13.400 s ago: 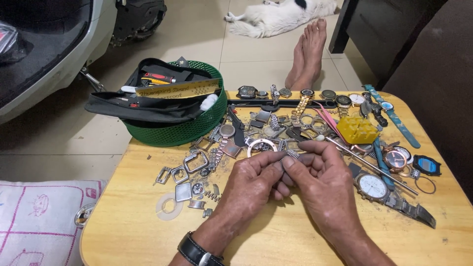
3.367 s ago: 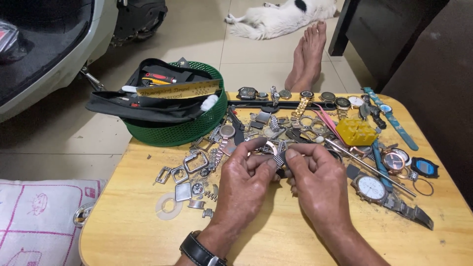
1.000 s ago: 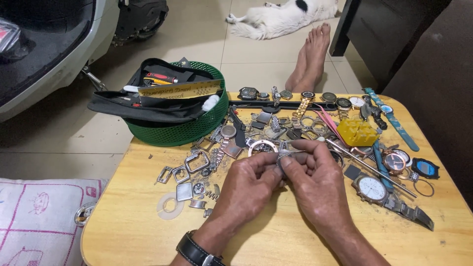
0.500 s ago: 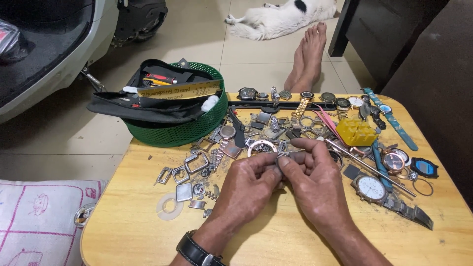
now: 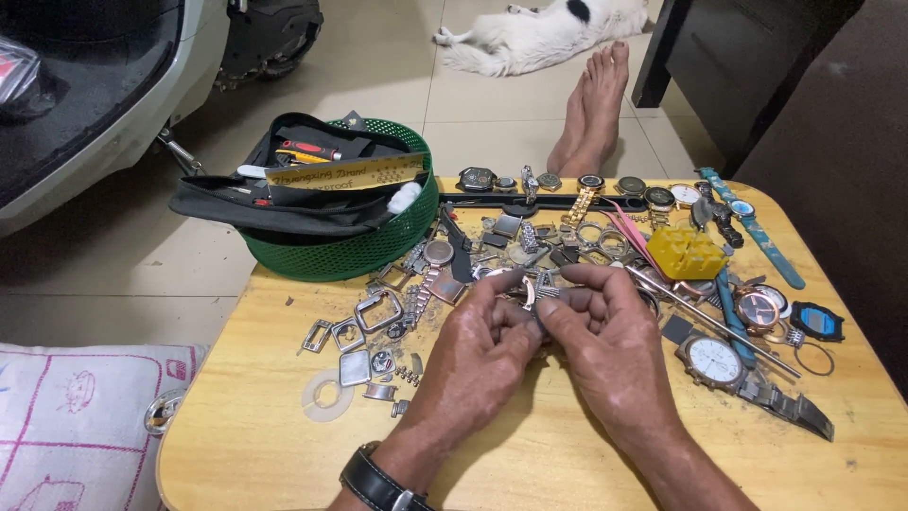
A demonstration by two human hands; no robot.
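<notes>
Both of my hands meet over the middle of a round wooden table (image 5: 255,445). My left hand (image 5: 478,355) and my right hand (image 5: 605,345) pinch a small metal watch-strap piece (image 5: 536,289) between their fingertips. The piece sticks up just above the thumbs; its lower part is hidden by my fingers. A dark wristwatch (image 5: 374,483) is on my left wrist. Loose metal buckles and watch cases (image 5: 378,312) lie just left of my left hand.
A green basket (image 5: 355,251) holding a black tool pouch stands at the table's back left. Several watches, a yellow block (image 5: 688,253), a long metal rod (image 5: 719,322) and a white ring (image 5: 326,396) lie around. Bare feet (image 5: 591,109) and a white dog (image 5: 539,38) are beyond the table.
My hands stay together over the same spot. The fingers have shifted slightly on the metal piece, which now pokes up a little more between them.
</notes>
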